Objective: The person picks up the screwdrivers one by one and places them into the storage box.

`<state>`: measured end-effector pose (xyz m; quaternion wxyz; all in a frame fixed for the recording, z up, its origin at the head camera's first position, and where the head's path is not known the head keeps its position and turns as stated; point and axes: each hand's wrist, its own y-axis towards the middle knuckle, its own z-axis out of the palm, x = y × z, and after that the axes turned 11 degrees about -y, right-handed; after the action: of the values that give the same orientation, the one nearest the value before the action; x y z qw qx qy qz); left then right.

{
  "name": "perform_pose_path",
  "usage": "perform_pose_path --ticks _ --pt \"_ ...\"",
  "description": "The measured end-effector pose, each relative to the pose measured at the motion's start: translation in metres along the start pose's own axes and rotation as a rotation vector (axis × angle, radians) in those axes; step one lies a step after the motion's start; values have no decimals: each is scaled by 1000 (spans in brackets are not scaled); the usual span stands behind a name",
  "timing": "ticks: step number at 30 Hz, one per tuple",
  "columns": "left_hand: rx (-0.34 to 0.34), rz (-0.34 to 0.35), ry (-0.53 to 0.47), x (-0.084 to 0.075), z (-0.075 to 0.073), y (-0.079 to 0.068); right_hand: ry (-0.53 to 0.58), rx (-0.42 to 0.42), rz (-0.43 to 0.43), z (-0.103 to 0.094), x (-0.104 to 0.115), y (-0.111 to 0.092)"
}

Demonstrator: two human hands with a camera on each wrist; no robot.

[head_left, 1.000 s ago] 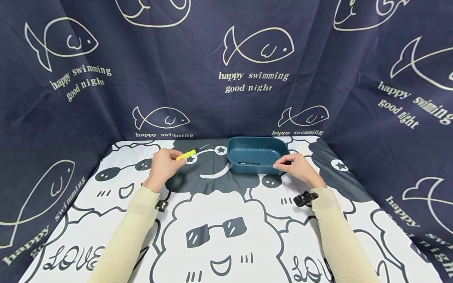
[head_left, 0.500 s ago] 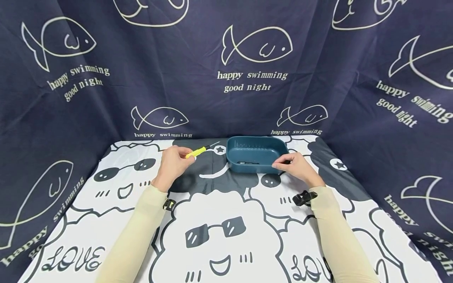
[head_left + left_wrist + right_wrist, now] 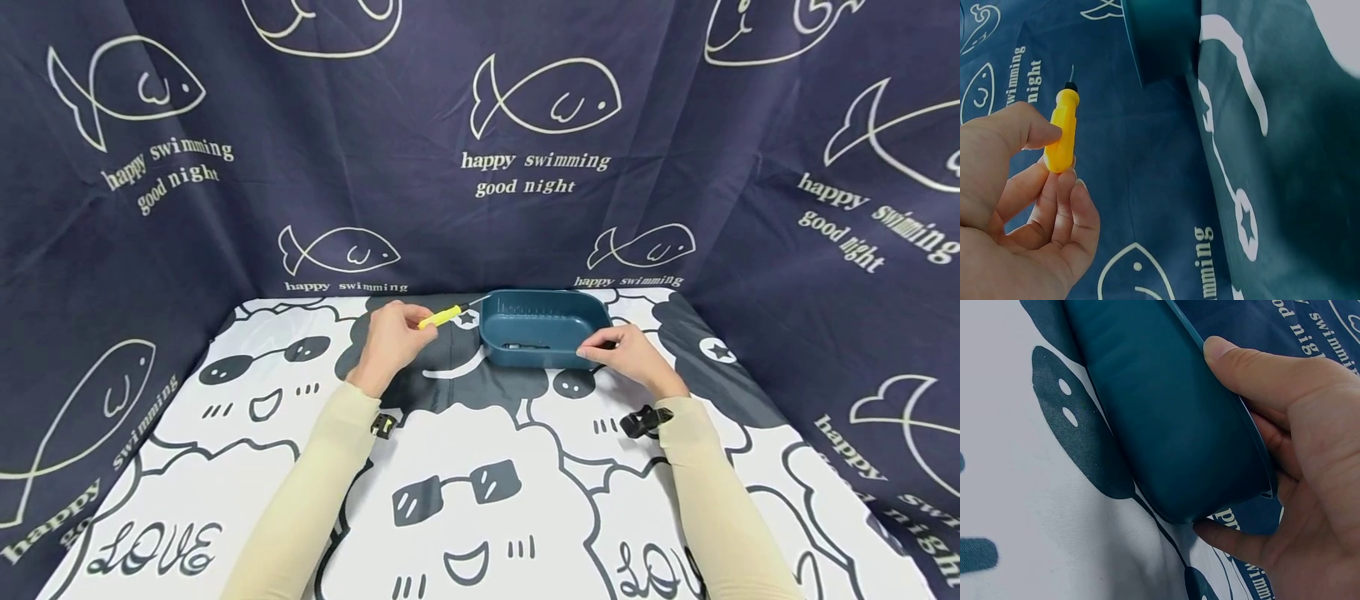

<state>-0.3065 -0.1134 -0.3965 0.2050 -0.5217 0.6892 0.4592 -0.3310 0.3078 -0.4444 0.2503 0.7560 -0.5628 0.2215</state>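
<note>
Between thumb and fingers, my left hand [image 3: 392,340] pinches the yellow handle of a small screwdriver [image 3: 440,317]. Its thin metal shaft points toward the left rim of a dark teal plastic bin [image 3: 547,359]. In the left wrist view the screwdriver [image 3: 1063,134] is held above the cloth, with its handle end at the fingertips. My right hand [image 3: 628,357] grips the bin's near right corner; the right wrist view has the thumb on the rim and a finger low against the outer wall. Inside the bin lies a small dark, slender tool [image 3: 527,346], its kind too small to tell.
The table wears a white cloth [image 3: 480,442] printed with cartoon sheep and dark patches. A navy curtain [image 3: 420,167] with fish prints stands right behind the bin and along both sides. Black straps with buckles [image 3: 647,421] sit at the wrists.
My left hand has carried the screwdriver rightward and slightly up, so its tip is now close to the bin's left rim. The right hand and the bin have stayed in place.
</note>
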Motion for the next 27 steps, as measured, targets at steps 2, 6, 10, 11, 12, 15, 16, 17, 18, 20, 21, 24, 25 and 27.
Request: perform_pose_path --ticks 2,6,10,11,12,15,16,17,18,20,21,24,25,27 --pt "4 4 -11 -1 6 2 1 1 2 0 1 0" --pt "19 3 -34 -5 17 6 4 -6 3 1 2 0" --pt "34 -17 -50 -12 28 8 9 -2 3 1 2 0" --pt "40 -23 -53 -14 31 9 9 0 2 1 1 0" --pt "47 -25 -56 -15 34 10 14 0 9 2 1 0" --pt "75 -38 -63 -20 44 12 11 4 10 2 -1 -1" --pt "84 -42 -66 -22 47 13 12 5 9 2 -2 -1" --pt "92 -49 -66 -23 50 14 12 6 9 2 -2 -2" --pt "99 -54 -63 -24 53 16 12 7 9 2 -2 -2" --pt "109 -67 -58 -26 59 18 14 8 6 2 -2 -2" --pt "112 -72 -55 -27 61 19 15 9 4 2 -3 -2" --pt "120 -80 -59 -29 68 23 17 7 2 1 -2 -2" --pt "122 -79 -61 -30 70 24 19 6 2 1 -2 -1" --pt "130 -75 -69 -32 74 25 19 3 1 1 -1 -1"
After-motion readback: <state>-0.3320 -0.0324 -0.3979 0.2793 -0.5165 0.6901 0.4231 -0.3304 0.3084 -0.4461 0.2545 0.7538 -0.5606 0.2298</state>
